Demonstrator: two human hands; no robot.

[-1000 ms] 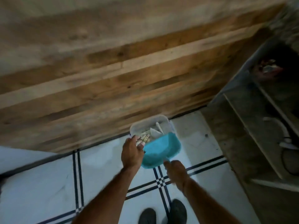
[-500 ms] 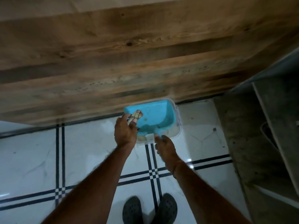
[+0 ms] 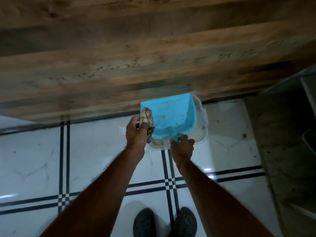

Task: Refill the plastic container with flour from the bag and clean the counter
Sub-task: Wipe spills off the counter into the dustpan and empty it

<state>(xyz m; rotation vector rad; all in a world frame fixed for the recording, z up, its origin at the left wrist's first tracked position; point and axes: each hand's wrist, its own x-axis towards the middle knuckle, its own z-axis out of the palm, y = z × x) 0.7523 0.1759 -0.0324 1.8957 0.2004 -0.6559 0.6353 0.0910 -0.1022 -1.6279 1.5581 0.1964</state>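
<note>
1. Grip: right hand (image 3: 183, 146) curled tight round the handle of the blue dustpan (image 3: 171, 117). The left hand (image 3: 136, 132) pinches a crumpled cloth (image 3: 146, 114) against the pan's left edge.
2. The pan is held over a clear tub (image 3: 203, 120), which shows only at the pan's right and near sides. The tub sits on the tiled floor (image 3: 94, 151), close to the wooden front (image 3: 136, 57).
3. The flour bag and the counter top are not in view. I cannot tell whether this tub is the flour container; I judge it a waste tub.
4. Step judged: emptying sweepings, late in the cleaning. A few yellowish specks cling inside the pan.
5. To do it well: keep the pan's open edge inside the tub's rim and tip it steeper. Draw the cloth one way, from the handle end to the open edge. Go slowly, as flour dust lifts easily.
</note>
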